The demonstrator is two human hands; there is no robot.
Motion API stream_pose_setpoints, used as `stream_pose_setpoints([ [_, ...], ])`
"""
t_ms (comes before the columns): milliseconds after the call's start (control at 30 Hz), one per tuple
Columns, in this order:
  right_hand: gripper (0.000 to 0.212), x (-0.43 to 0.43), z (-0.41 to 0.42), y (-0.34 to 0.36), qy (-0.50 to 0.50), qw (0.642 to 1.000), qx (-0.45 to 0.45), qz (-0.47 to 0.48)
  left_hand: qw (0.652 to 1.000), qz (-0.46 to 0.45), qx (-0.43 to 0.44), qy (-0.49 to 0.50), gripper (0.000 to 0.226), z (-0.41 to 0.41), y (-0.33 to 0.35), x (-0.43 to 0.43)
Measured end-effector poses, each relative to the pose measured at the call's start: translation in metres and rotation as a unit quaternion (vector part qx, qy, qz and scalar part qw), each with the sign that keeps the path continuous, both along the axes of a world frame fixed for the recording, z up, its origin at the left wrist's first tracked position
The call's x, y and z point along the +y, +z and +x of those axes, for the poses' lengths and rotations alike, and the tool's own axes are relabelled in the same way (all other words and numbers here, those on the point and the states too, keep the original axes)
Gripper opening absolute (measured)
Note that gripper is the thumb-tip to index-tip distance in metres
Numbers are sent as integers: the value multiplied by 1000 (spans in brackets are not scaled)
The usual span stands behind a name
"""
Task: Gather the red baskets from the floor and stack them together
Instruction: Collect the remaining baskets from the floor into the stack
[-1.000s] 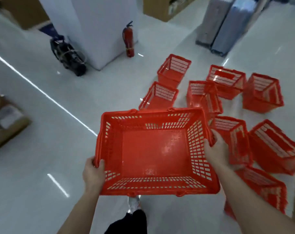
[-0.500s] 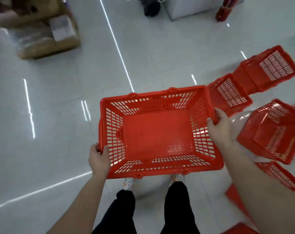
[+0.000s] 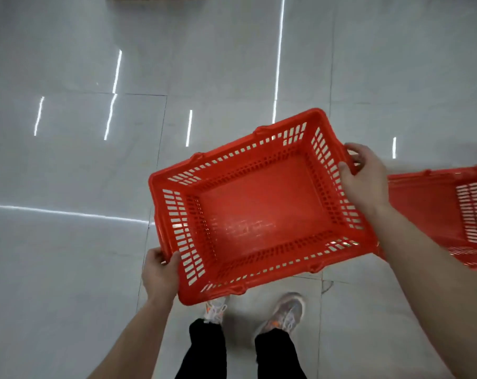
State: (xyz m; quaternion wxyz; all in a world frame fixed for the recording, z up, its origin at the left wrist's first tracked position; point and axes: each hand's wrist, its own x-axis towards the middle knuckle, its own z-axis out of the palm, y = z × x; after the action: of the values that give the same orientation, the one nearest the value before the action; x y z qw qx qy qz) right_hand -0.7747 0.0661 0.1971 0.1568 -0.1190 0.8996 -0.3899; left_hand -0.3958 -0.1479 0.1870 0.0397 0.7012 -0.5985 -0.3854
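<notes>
Held red basket (image 3: 259, 198), base marking (image 3: 249, 227) unreadable

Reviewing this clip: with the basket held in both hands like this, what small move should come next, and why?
Probably lower the held basket upright onto the floor ahead of the feet, as a stack base. Both the left hand and right hand grip its rim, it is empty, and the other basket is half out of view.
</notes>
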Motion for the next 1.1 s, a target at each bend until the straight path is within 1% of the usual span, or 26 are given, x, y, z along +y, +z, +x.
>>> stream_pose_setpoints([
  [67,41,-1,-2,-24,9,1000,-10,9,1000,6,-8,-12,21,5,-20,5],
  [167,50,5,2,-57,33,997,-72,24,998,53,-5,-41,29,8,-46,11],
  [200,53,10,5,-66,50,994,-85,36,995,76,-6,-60,36,7,-51,13],
  [267,59,22,9,-76,70,990,-79,95,990,101,-25,-96,57,1,-55,15],
  [333,69,40,13,-74,52,983,-87,154,987,91,-53,-122,76,-10,-45,17],
  [367,72,50,15,-68,44,979,-97,172,986,77,-49,-140,78,-17,-36,18],
  [433,74,75,17,-49,37,970,-104,217,978,49,-17,-200,68,-38,-15,18],
  [467,74,90,18,-37,24,966,-105,235,970,43,-7,-238,64,-52,-4,20],
  [533,74,124,21,-11,-24,964,-102,245,949,45,-9,-312,72,-85,18,24],
  [633,71,174,27,26,-117,962,-95,229,912,41,-1,-409,82,-146,46,40],
  [767,67,247,34,46,-200,949,-105,221,854,13,21,-519,80,-230,69,91],
  [867,62,306,35,34,-250,938,-135,198,813,4,29,-582,79,-286,62,147],
  [967,65,361,28,4,-313,921,-161,168,766,-12,11,-643,79,-340,36,205],
  [1000,67,378,24,-9,-333,913,-172,160,757,-12,7,-654,80,-359,25,225],
  [1100,73,426,6,-57,-366,899,-201,132,751,-16,5,-660,81,-418,-19,284],
])
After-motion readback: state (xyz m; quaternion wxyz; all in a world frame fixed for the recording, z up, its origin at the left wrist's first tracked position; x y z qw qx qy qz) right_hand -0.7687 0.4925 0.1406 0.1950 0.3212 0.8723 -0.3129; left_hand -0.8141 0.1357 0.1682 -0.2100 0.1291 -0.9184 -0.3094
